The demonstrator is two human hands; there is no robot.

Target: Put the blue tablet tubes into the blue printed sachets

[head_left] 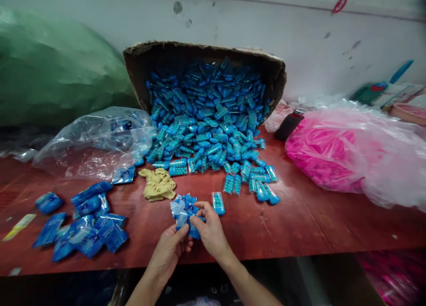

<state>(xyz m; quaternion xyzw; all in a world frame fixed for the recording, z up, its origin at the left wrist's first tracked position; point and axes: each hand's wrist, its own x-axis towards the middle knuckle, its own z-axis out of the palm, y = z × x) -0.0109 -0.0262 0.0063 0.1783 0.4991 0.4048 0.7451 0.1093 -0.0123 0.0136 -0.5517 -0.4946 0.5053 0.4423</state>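
The left hand (171,248) and right hand (211,230) are pinching small blue packets (180,208) between their fingers above the counter (266,235); a bead-filled container (218,203) is lying just beside the right, long axis pointing forward.

Carton (280,81), brown. In my grip, in front of the carton: packets (181,208), blue with whitish patches. Nearer the carton: cloth (158,185), dull yellow. Within and before it: containers (213,137), bright blue, teal-dotted. Left of it: sack (60,70), green. Right: bag (326,146), vivid pink under whitish film. Beneath: tabletop (253,235), red.
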